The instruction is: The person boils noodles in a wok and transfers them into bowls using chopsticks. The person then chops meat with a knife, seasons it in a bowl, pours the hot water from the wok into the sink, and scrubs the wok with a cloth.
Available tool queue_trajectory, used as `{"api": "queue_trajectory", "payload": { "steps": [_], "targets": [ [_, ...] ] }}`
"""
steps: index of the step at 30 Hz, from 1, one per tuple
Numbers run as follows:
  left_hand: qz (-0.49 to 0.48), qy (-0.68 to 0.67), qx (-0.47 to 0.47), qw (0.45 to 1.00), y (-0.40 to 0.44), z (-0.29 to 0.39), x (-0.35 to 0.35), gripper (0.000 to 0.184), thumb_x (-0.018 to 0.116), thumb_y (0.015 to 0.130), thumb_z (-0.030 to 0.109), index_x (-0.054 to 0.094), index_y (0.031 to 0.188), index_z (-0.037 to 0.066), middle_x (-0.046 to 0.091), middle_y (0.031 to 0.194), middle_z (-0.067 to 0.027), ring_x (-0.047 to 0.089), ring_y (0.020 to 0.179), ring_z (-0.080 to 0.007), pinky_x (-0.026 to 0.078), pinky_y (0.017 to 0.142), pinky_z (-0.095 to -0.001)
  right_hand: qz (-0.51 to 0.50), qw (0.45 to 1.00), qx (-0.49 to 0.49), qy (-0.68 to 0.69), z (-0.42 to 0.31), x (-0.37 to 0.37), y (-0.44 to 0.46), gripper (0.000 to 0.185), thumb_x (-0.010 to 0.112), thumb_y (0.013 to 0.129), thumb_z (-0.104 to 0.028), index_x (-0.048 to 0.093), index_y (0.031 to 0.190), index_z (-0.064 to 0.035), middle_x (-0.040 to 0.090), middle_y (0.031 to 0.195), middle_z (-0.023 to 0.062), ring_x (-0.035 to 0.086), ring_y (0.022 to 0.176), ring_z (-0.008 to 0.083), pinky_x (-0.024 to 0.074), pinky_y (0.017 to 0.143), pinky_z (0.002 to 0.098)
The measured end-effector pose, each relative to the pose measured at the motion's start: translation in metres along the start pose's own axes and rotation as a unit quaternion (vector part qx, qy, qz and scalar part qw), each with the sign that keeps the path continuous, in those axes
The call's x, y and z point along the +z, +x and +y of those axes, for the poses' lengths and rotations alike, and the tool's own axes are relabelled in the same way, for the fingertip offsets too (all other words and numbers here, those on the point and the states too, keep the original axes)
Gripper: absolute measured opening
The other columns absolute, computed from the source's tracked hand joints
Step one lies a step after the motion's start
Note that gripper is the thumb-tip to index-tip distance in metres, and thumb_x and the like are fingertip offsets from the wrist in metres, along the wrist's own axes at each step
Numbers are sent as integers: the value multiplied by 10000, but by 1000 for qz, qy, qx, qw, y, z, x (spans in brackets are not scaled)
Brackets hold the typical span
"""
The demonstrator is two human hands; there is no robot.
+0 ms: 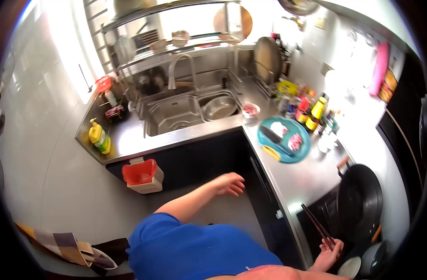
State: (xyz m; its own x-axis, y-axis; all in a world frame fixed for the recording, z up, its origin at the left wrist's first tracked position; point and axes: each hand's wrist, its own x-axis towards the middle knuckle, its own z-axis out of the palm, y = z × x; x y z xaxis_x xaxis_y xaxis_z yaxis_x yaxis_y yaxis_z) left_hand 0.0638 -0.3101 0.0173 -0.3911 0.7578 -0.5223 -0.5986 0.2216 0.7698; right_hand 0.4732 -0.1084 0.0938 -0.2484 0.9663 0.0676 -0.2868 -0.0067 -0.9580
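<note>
My left hand [229, 184] hangs in the air in front of the counter, fingers loosely apart and nothing in them. Dark chopsticks [317, 221] are in my right hand [330, 255], at the lower right beside the stove. Their tips point up and left, over the dark stove top [311, 224]. Just beyond that hand sits a black wok [360, 198] with wooden handles. A pale bowl or plate [349, 268] and a lid-like round piece [376, 259] lie close to the same hand, partly cut off by the dark border.
A teal cutting board [295, 126] holds a knife [272, 135] and chopped pink and white food. Beside it stand a small bowl [251, 110] and several sauce bottles [318, 112]. The steel sink [171, 116] is at the back. A lined bin [150, 184] hangs from the left counter.
</note>
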Motion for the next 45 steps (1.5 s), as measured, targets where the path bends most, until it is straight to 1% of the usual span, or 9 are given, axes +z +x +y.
{"api": "queue_trajectory", "payload": {
  "steps": [8,13,20,22,29,34,39,43,45],
  "targets": [
    [122,-100,355,921,-53,182,-154,181,502,882,198,474,1000,63,587,874,-110,609,740,-217,519,618,-348,-172,984,14,42,50,207,40,207,437,916,-229,498,870,-35,627,755,116,640,612,216,500,480,257],
    [134,-102,515,841,-39,331,-208,232,526,865,177,454,1004,6,560,856,-119,598,720,-212,520,593,-328,-157,987,3,40,68,258,78,211,430,919,-230,500,886,-35,629,764,125,637,621,215,493,483,256],
    [345,-88,492,795,-18,515,-286,461,549,845,209,416,1174,-85,502,1011,-250,592,778,-320,537,615,-374,-173,981,42,81,109,355,116,193,431,910,-223,485,894,-38,626,789,143,636,623,245,504,486,282],
    [376,-62,462,801,-6,547,-302,443,569,822,235,466,1127,-70,530,983,-206,602,726,-315,546,553,-358,-202,976,35,70,111,379,118,188,430,909,-213,479,892,-33,626,790,145,637,626,246,507,486,287],
    [385,89,376,838,54,596,-353,403,480,823,159,449,1170,-45,528,1088,-181,627,734,-299,558,493,-380,-63,995,51,55,114,390,100,188,449,902,-217,485,885,-33,627,755,139,635,613,216,496,488,274],
    [376,7,365,852,70,610,-356,439,418,782,62,354,1204,-41,507,1059,-245,631,712,-327,565,496,-389,23,994,75,70,125,389,78,200,449,911,-240,496,900,-46,629,747,133,635,625,204,486,501,249],
    [283,-124,430,848,72,596,-364,473,456,748,33,268,1179,-19,505,1024,-240,617,617,-347,578,501,-390,5,995,76,65,118,410,71,177,468,906,-228,511,903,-56,633,751,139,635,620,209,487,492,247],
    [217,-85,554,799,54,559,-331,515,454,721,10,245,1192,15,512,1013,-231,611,617,-316,570,507,-383,-36,996,57,51,108,419,69,173,464,907,-219,518,899,-55,634,769,147,636,611,217,489,480,259],
    [151,-65,552,818,37,531,-293,538,447,713,15,252,1214,25,517,1015,-226,611,628,-301,559,522,-381,-31,998,43,32,97,424,67,203,442,911,-209,516,888,-21,625,780,152,642,617,236,484,496,269]
  ]
}}
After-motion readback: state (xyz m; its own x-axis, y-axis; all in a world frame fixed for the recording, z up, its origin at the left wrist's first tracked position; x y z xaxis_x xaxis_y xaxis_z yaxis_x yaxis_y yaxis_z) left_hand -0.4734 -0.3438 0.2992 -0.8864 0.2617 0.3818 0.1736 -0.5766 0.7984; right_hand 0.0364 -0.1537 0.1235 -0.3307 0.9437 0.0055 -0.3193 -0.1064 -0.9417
